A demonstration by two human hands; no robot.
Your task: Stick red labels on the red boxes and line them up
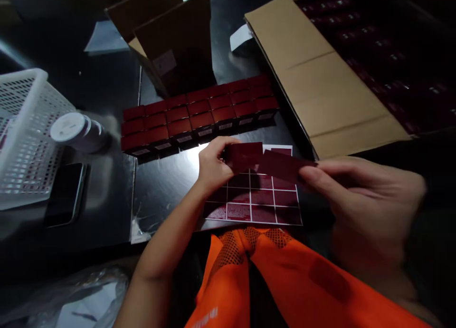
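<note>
left hand [215, 162]: closed around a dark red box [245, 156], thumb and fingers gripping its left end. box is held above the sheet [262, 213], right end free.

right hand [363, 195]: thumb and forefinger pinching the right end of a dark red label [283, 166]; its left end is at the box's right edge. whether label and box touch: cannot tell.

sheet lies flat on the dark table [160, 190], directly below both hands; dark red panels in a grid of white lines. upper part partly hidden by left hand, box and label.

beyond the hands: block of boxes [199, 111], three rows, set close together, white printed patches on several front faces. behind the block, a carton [188, 43], flaps raised. to the right, a larger carton [320, 85], near flap folded outward, dark red items inside.

left side: white basket [37, 142], perforated walls; white-lidded jar [80, 132] just beside it; phone [66, 195] lying flat, screen dark, nearer the wearer. paper [105, 37] lies left of the upright carton.

wearer's vest [228, 290]: orange, with mesh patches.
</note>
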